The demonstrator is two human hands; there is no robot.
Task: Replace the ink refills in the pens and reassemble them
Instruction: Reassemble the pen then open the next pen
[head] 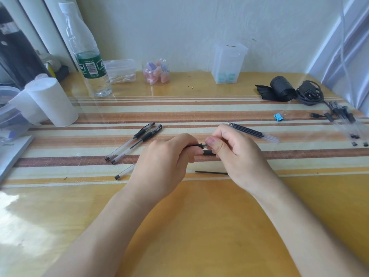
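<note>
The left hand (165,156) is gripping a pen (194,145) round its barrel while the right hand (235,154) is pinching its tip, fingers curled; screwing on or off, I can't tell. Just beneath the grip a bare refill (211,173) is lying; just beyond the right hand, fresh refills (251,132) are waiting. Left, two capped pens (146,136) are looking finished; far right, more pens (342,114) seem undone.

left hand (165,156) and right hand (235,154) close together, knuckles up, fingers (218,148) curled inward
</note>
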